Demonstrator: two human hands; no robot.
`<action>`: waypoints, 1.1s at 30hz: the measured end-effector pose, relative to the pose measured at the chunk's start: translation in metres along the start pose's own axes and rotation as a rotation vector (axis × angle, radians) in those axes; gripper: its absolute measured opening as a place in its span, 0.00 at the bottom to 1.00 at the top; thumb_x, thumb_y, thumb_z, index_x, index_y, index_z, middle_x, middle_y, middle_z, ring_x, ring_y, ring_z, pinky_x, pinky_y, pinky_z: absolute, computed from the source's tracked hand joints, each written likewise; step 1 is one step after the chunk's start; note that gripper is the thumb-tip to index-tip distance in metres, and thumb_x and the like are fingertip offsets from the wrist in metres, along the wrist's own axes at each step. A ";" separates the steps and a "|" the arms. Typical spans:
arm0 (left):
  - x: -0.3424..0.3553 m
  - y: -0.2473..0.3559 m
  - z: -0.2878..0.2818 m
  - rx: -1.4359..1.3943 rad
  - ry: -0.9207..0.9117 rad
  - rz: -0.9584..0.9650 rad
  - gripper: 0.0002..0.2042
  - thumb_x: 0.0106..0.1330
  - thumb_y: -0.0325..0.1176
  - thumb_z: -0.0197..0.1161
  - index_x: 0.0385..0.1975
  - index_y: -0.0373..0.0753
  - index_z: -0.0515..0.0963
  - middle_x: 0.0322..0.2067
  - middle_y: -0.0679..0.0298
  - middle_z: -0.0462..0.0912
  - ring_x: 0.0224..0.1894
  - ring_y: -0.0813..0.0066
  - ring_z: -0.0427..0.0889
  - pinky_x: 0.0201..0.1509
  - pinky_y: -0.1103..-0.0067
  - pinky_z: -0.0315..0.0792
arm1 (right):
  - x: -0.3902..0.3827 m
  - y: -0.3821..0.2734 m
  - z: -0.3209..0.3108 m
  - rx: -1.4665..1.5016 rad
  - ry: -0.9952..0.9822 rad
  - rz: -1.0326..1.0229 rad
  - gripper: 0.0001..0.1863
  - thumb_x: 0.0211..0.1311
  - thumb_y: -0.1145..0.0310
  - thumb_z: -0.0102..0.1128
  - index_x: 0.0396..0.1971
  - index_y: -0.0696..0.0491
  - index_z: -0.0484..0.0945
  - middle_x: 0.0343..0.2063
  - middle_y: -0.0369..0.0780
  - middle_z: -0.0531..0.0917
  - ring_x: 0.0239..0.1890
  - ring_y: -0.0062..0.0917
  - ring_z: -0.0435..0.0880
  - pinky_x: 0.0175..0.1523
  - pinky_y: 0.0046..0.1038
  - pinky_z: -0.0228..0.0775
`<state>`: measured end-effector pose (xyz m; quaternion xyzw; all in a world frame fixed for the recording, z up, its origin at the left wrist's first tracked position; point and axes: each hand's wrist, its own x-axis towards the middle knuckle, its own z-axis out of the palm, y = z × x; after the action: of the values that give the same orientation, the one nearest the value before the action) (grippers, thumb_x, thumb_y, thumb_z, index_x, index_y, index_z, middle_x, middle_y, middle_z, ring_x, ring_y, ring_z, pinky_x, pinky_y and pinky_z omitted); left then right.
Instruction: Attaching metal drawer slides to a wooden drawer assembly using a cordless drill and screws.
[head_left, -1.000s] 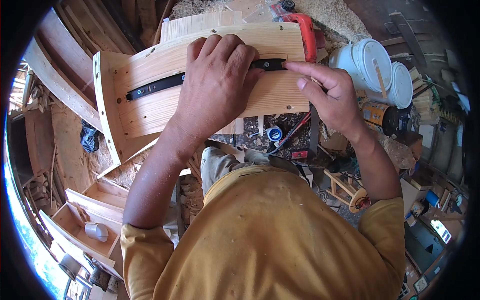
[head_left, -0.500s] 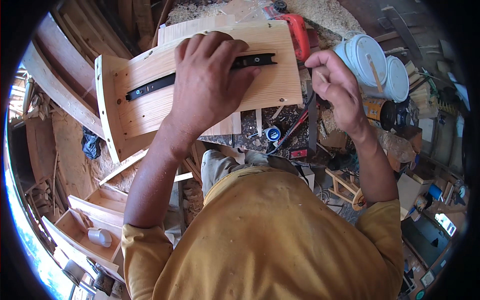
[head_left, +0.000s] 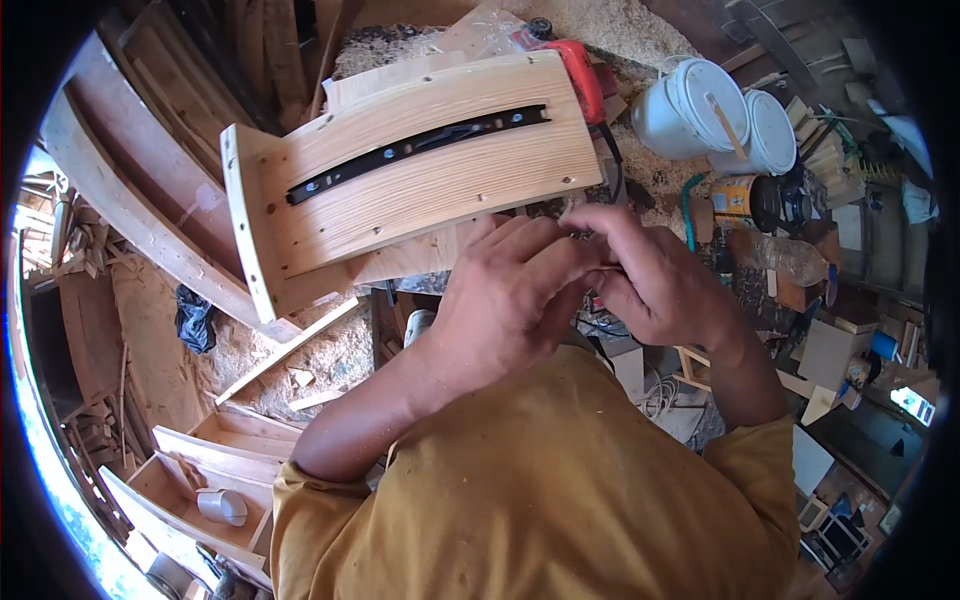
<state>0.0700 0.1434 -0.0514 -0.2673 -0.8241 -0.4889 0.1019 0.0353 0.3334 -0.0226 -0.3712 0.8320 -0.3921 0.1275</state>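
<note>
Off the wooden box (head_left: 425, 178), the left hand (head_left: 515, 290) has joined the right hand (head_left: 660, 280) near its lower edge. The box's broad side faces up, probably steadying the black rail (head_left: 420, 143). White buckets (head_left: 695, 110) and a red tool (head_left: 582, 80) crowd its right end. Curled fingers block my view; I cannot tell what they grip.
</note>
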 end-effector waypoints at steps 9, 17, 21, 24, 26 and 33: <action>-0.052 0.000 -0.037 0.247 -0.053 -0.068 0.06 0.57 0.27 0.64 0.31 0.39 0.73 0.25 0.64 0.75 0.28 0.63 0.76 0.36 0.71 0.64 | 0.009 -0.028 0.049 -0.198 0.091 -0.206 0.10 0.46 0.80 0.59 0.32 0.60 0.74 0.23 0.43 0.78 0.26 0.39 0.80 0.29 0.35 0.73; -0.092 -0.007 -0.059 0.196 -0.095 -0.067 0.06 0.59 0.31 0.61 0.26 0.40 0.71 0.23 0.62 0.74 0.29 0.64 0.77 0.38 0.71 0.65 | 0.020 -0.062 0.080 -0.460 0.054 -0.194 0.07 0.41 0.78 0.60 0.23 0.56 0.73 0.19 0.39 0.74 0.22 0.33 0.76 0.25 0.32 0.70; -0.107 -0.007 -0.067 0.221 -0.099 -0.049 0.06 0.54 0.29 0.62 0.25 0.39 0.71 0.20 0.62 0.73 0.26 0.64 0.76 0.36 0.71 0.65 | 0.022 -0.069 0.097 -0.450 0.050 -0.217 0.07 0.41 0.78 0.59 0.20 0.54 0.70 0.17 0.38 0.72 0.20 0.32 0.75 0.25 0.32 0.69; -0.114 -0.012 -0.071 0.195 -0.059 -0.015 0.06 0.50 0.26 0.62 0.21 0.39 0.70 0.17 0.63 0.72 0.22 0.64 0.75 0.33 0.72 0.65 | 0.020 -0.073 0.109 -0.425 0.019 -0.194 0.07 0.41 0.79 0.58 0.19 0.55 0.69 0.17 0.39 0.72 0.21 0.33 0.76 0.25 0.32 0.70; -0.118 -0.015 -0.073 0.183 -0.049 0.015 0.07 0.48 0.25 0.62 0.19 0.39 0.69 0.16 0.63 0.71 0.21 0.65 0.74 0.32 0.73 0.64 | 0.020 -0.076 0.116 -0.369 0.027 -0.191 0.07 0.41 0.79 0.58 0.18 0.55 0.68 0.17 0.40 0.72 0.21 0.34 0.76 0.26 0.33 0.70; -0.135 -0.021 -0.080 0.007 -0.095 0.069 0.07 0.46 0.26 0.62 0.18 0.39 0.69 0.17 0.63 0.71 0.22 0.65 0.74 0.33 0.72 0.65 | 0.013 -0.085 0.140 -0.292 0.065 -0.145 0.06 0.42 0.80 0.56 0.19 0.56 0.68 0.17 0.41 0.73 0.22 0.36 0.77 0.26 0.34 0.71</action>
<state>0.1639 0.0211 -0.0848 -0.3180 -0.8200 -0.4690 0.0802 0.1409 0.2111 -0.0501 -0.4321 0.8547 -0.2871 0.0167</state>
